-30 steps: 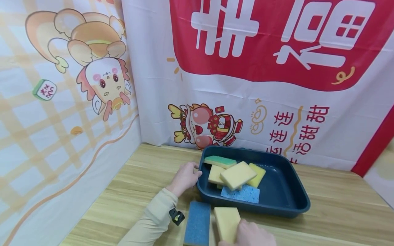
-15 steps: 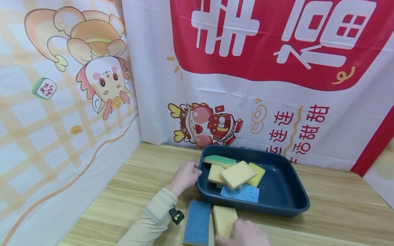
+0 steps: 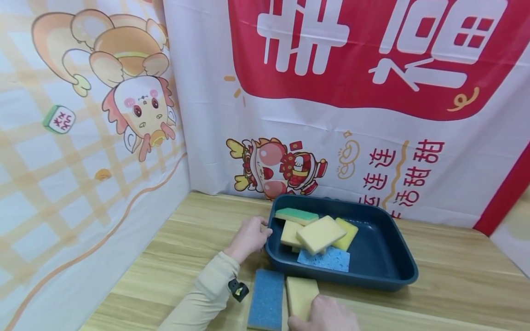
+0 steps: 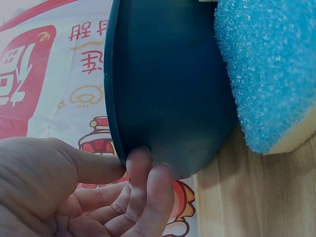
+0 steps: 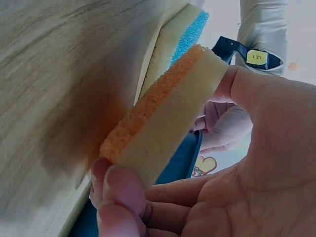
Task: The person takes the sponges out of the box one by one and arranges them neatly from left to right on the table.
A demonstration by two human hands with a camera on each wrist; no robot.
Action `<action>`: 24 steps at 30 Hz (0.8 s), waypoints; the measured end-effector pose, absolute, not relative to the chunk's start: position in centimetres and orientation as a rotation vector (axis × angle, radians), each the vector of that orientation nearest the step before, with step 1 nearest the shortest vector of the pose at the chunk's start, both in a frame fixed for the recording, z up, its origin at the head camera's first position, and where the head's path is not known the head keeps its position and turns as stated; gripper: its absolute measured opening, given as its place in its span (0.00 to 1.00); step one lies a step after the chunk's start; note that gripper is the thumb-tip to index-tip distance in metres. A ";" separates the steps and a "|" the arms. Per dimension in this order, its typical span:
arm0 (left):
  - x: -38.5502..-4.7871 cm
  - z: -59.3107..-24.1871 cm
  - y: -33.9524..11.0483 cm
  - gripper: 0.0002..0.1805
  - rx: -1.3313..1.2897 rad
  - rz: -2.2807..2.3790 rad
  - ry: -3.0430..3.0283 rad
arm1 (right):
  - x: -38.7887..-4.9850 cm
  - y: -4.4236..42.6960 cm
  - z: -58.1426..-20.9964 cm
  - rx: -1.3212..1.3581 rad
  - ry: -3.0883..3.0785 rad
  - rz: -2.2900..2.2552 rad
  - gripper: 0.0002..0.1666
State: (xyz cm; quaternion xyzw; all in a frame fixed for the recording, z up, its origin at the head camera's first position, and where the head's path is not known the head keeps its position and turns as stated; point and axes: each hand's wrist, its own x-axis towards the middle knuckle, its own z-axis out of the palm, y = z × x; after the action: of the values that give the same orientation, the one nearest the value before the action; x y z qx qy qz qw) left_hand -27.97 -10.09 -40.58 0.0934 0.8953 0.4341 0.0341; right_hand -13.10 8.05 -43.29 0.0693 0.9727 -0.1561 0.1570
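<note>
My left hand [image 3: 250,238] is at the left end of a dark blue rectangular baking pan [image 3: 372,250]. In the left wrist view its thumb and fingertips pinch the pan's rim. My right hand [image 3: 327,315], at the bottom edge of the head view, grips a sponge [image 5: 168,116] with a cream side and an orange side between thumb and fingers. The orange side faces down toward the table. Just left of it lies a blue-topped sponge [image 3: 266,299]. Inside the pan, a cream sponge [image 3: 320,233] tops a small heap.
Also in the pan are a green-topped sponge [image 3: 296,215], a yellow sponge [image 3: 347,234] and a speckled blue sponge [image 3: 325,259]. The wooden table [image 3: 198,220] meets a printed cloth [image 3: 215,138] behind the pan and another at the left.
My right hand, with the cream and orange sponge, has shifted slightly left and away from me, then stays nearly still. My left hand and the pan have hardly moved.
</note>
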 end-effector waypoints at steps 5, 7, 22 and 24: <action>-28.1 -40.6 -10.0 0.16 0.278 1.342 2.751 | -13.2 8.1 -43.6 0.215 2.786 -0.444 0.32; -28.1 -40.6 -10.0 0.16 0.275 1.347 2.748 | -13.2 8.2 -43.8 0.215 2.785 -0.443 0.32; -28.1 -40.6 -10.0 0.16 0.266 1.350 2.748 | -13.3 7.8 -43.7 0.160 2.769 -0.572 0.29; -28.0 -40.6 -9.9 0.16 0.262 1.349 2.747 | -13.4 7.7 -43.8 0.171 2.761 -0.589 0.29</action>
State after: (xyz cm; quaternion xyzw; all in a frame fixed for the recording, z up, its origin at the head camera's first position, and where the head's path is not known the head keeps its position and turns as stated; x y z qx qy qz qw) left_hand -28.01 -9.95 -40.60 0.0853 0.8938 0.4389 0.0348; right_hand -13.38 7.68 -43.83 0.0599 0.9642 -0.2058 0.1560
